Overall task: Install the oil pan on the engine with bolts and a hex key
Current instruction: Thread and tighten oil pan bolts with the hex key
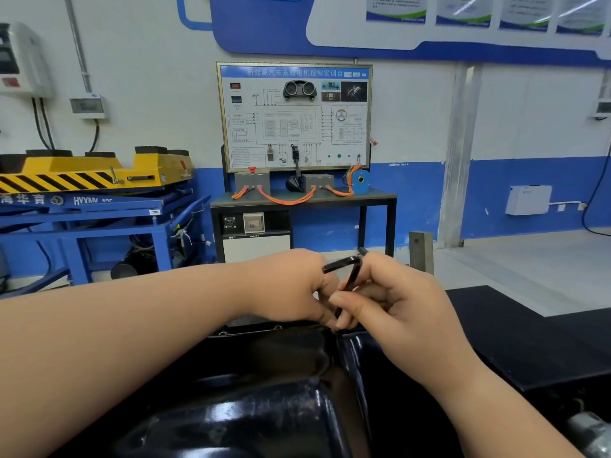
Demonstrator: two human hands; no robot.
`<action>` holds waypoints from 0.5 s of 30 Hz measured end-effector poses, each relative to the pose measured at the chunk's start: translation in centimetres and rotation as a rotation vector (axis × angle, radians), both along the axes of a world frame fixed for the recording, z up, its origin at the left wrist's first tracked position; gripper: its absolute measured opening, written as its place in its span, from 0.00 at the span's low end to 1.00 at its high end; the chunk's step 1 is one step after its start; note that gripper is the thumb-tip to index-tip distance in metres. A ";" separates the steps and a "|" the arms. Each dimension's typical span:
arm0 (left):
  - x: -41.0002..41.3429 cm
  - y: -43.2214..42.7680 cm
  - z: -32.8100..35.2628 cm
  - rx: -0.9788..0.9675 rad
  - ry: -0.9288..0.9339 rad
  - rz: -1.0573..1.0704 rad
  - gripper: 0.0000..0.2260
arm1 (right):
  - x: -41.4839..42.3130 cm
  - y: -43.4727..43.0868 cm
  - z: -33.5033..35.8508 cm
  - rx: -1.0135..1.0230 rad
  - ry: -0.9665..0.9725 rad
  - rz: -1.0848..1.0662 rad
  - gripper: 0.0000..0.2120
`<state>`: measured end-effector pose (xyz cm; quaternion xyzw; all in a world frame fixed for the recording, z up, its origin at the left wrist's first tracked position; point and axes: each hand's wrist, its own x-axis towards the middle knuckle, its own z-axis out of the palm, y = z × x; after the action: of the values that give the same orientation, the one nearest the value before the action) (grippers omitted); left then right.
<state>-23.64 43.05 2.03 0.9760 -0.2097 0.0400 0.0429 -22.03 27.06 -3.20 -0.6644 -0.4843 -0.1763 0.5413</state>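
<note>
Two hands meet above far rim of oil pan [264, 408]. Left hand [291, 285] curled round end of short arm of hex key [350, 269]; right hand [393, 302] pinches long shaft between thumb and fingers. Key black, L-shaped, long arm pointing down toward pan flange; tip hidden behind fingers. Oil pan glossy black, lower centre, beneath both forearms. Black counter [529, 342] at right. Training board [294, 117] against wall behind; yellow lift platform [92, 173] far left.
</note>
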 end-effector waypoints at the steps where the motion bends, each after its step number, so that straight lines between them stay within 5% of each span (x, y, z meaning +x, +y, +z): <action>1: -0.1 -0.1 0.1 -0.005 0.002 0.002 0.18 | 0.0 0.0 0.0 -0.013 -0.004 0.003 0.06; 5: -0.3 -0.2 0.1 -0.049 -0.009 0.010 0.08 | -0.3 -0.3 0.2 -0.046 -0.064 0.041 0.09; 15: -0.2 -0.1 -0.2 -0.028 -0.027 0.004 0.10 | -0.1 -0.4 0.2 0.048 -0.003 -0.060 0.04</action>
<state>-23.86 42.95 1.87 0.9751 -0.2077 0.0564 0.0538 -22.10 26.69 -3.05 -0.6652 -0.4606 -0.2048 0.5508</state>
